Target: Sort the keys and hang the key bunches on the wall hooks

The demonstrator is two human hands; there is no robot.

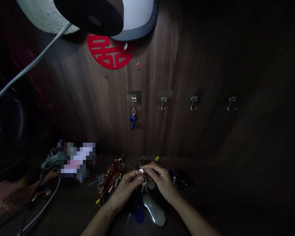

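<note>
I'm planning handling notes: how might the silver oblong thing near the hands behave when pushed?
The silver oblong thing looks glossy, so it may be slippery. Its smooth, unwrinkled surface suggests a stiff shell. Being long, it might swivel if pushed off-centre.

"TAKE" on cap [137,19] (rest unclear); partly hidden Chinese character on red cutout [111,53].

A dark brown wooden worktop [201,213] carries a bunch of keys with reddish-brown leather and colourful cords [110,181]; rightward, a flat blue oval tag [139,212] lies beside a glossy silver-grey oblong case [155,211], and farther right a dim black bundle [184,179].
</note>
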